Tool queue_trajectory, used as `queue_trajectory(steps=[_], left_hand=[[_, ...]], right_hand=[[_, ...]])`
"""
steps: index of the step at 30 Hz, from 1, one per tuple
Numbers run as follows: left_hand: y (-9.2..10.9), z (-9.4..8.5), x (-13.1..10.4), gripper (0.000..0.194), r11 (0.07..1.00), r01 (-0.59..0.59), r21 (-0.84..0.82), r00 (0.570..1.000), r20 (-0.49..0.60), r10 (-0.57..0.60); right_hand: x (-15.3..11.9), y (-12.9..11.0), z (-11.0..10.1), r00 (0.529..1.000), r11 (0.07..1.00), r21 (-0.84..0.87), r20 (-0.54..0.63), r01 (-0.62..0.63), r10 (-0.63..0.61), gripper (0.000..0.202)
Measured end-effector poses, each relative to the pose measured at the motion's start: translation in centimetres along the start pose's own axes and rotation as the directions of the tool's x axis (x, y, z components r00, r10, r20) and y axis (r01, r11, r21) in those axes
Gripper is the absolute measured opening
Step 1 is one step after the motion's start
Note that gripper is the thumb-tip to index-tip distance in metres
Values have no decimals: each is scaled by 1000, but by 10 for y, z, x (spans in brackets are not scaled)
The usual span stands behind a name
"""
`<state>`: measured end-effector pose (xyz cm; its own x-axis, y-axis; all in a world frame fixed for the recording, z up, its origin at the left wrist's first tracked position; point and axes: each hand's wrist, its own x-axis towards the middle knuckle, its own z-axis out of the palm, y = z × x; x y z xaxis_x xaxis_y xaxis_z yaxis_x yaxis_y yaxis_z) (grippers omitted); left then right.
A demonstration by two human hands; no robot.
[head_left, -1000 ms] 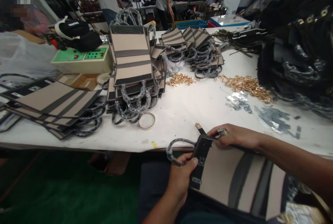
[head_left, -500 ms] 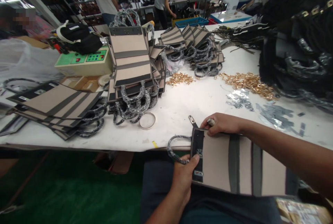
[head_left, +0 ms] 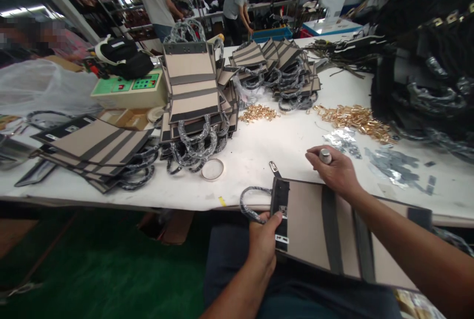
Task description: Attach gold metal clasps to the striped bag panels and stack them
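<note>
My left hand (head_left: 262, 242) grips the near left end of a beige and black bag panel (head_left: 309, 225), its thumb pressed on the black edge band beside small metal plates (head_left: 282, 239). From that end a plastic-wrapped loop handle (head_left: 246, 195) sticks out to the left. A short strap with a metal fitting (head_left: 273, 167) pokes out at the panel's far corner. Raised above the panel's far edge, my right hand (head_left: 338, 171) is closed around a tool with a round metal end (head_left: 325, 156); the rest of the tool is hidden in the fist.
Stacked bag panels (head_left: 192, 97) and more panels (head_left: 99, 146) lie to the left. Gold metal pieces (head_left: 355, 120) and thin silver plates (head_left: 392, 166) are spread on the white table (head_left: 255, 153). Black bags (head_left: 418, 77) are heaped right. A clear ring (head_left: 212, 169) lies near the front edge.
My right hand has moved right and away from the panel's corner, with the metal-ended tool still in it. A metal plate under my left hand now shows more clearly.
</note>
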<state>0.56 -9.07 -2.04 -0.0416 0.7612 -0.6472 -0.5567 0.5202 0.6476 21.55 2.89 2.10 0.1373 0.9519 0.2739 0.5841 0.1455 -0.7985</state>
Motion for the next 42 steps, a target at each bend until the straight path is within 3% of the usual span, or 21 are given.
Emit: queue_trajectory(steps=[3,7,10,12,14,16,18,21,24,27,29,32,34,36,38,42], left_hand=[[1,1,-1,40,1000,-9,4,1000,-8,9],[1,1,-2,36,1000,-8,10,1000,-13,8],[1,1,-2,37,1000,-10,7,1000,-5,10],[1,1,-2,38,1000,-11,0,1000,5,11],[0,0,-1,40,1000,-6,-7,1000,8,6],[0,0,-1,42,1000,-1,-11,1000,0,1],[-1,-1,-1,43,1000,2,-17,1000,-10,-2],[-2,-2,-1,43,1000,1,-27,1000,-16,-1],[-1,-2,-1,42,1000,-2,-26,1000,-21,1],[0,-1,-2,41,1000,1,-23,1000,-20,-1],[0,0,-2,41,1000,-2,-22,1000,-22,1],[0,2,-3,36,1000,-12,-7,999,-43,12],[0,2,-2,33,1000,-16,5,998,-55,16],[0,3,-2,32,1000,-16,10,998,-61,16],[0,3,-1,32,1000,-18,15,998,-67,19],[0,3,0,35,1000,-12,22,998,-59,13]], right_hand=[[-5,29,11,996,995,-91,79,-32,39,38],[-3,38,7,970,958,-277,241,74,-6,47],[10,33,-8,944,869,-469,330,158,7,62],[21,29,-23,908,827,-517,419,219,21,57],[27,22,-39,872,847,-472,488,244,21,44],[28,11,-55,875,887,-418,483,199,31,37],[25,-5,-64,907,908,-395,419,139,44,38],[16,-28,-60,950,932,-352,312,90,26,44],[6,-37,-34,973,970,-239,231,51,6,33],[-7,-38,-4,982,986,119,160,-121,101,17],[-18,-44,8,986,888,429,42,-164,162,7],[-41,-64,16,986,702,712,-104,-17,129,25],[-57,-78,20,997,595,803,-27,-22,73,34],[-70,-85,27,994,533,839,97,-108,48,37],[-78,-83,36,987,512,845,148,-158,59,39],[-85,-72,48,988,524,838,136,-154,73,40]])
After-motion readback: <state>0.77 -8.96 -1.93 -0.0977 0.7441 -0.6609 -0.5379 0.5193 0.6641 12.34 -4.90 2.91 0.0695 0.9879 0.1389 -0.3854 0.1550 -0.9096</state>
